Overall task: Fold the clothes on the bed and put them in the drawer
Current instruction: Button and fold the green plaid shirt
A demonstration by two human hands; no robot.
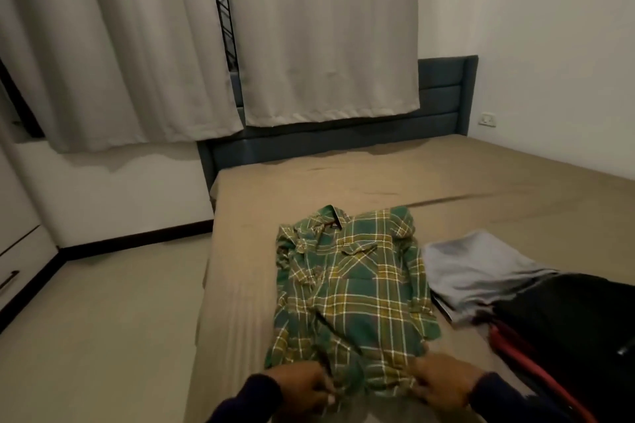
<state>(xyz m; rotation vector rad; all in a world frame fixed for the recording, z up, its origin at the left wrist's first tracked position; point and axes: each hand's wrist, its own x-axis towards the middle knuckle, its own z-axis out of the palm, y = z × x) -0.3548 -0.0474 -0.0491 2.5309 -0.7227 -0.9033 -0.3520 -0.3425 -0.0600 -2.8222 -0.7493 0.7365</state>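
Both hands gripped the near hem of the green plaid shirt (350,288), the left hand (302,391) bunching the cloth at its left corner and the right hand (443,385) curled over the right corner, dark sleeves (240,402) showing at the wrists. That shirt lay spread on the tan bed (446,182), collar at the far end. Just right of it sat a grey folded garment (477,275), and nearer on the right a black garment with red trim (567,330), possibly a jacket. Curtains (309,31) hung beyond the dark headboard (443,93), and a white drawer unit (17,251) stood far left.
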